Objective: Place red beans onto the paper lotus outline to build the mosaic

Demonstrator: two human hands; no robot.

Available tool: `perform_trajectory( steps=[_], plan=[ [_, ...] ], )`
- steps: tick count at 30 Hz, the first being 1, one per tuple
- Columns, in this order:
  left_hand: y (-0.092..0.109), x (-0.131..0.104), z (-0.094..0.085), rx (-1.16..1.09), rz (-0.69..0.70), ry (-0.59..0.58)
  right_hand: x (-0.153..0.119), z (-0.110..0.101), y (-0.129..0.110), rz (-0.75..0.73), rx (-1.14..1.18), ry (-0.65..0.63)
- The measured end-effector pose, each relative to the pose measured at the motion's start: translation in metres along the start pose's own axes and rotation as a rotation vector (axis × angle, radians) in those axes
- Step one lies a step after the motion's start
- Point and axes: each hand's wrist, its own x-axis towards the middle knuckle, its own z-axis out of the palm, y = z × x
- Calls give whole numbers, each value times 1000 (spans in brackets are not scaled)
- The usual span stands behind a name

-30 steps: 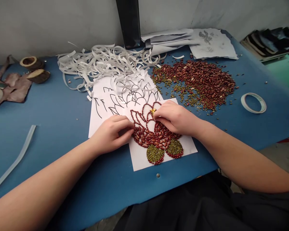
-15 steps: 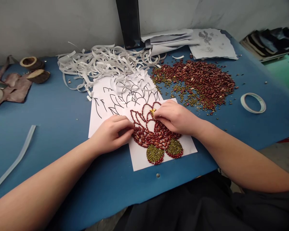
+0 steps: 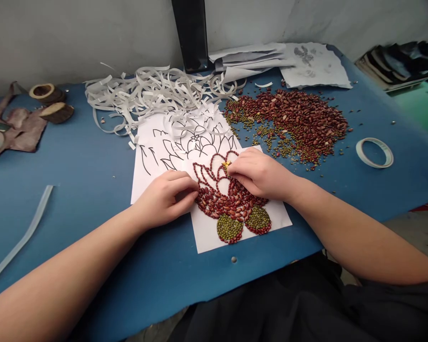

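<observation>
A white sheet (image 3: 209,240) carries a flower shape made of red beans (image 3: 214,202), with two round patches of green beans (image 3: 230,228) at its lower end. My left hand (image 3: 167,197) rests at the left side of the shape, fingers curled and closed, fingertips against the beans. Over the upper right part is my right hand (image 3: 258,173), its fingers pinched together beside a small yellow piece (image 3: 227,164). Whatever either hand's fingertips hold is too small to make out. Behind lies another sheet with a black line drawing (image 3: 146,183).
Curled paper strips (image 3: 146,90) lie behind the drawing. A pile of red and green beans (image 3: 299,118) spreads at the back right, near a tape roll (image 3: 374,153). Wood pieces (image 3: 57,112) stand at the left, a clear strip (image 3: 24,237) nearer.
</observation>
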Motion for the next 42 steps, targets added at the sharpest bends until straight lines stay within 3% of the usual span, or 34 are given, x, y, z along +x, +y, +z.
perform_trajectory(
  steps=[22, 28, 42],
  plan=[
    [1, 1, -1, -8, -23, -9, 1, -3, -4, 58, 94, -44],
    [2, 1, -2, -18, -33, -13, 0, -10, -2, 106, 116, 35],
    [0, 0, -1, -10, -12, 0, 0, 2, 3, 118, 90, -37]
  ],
)
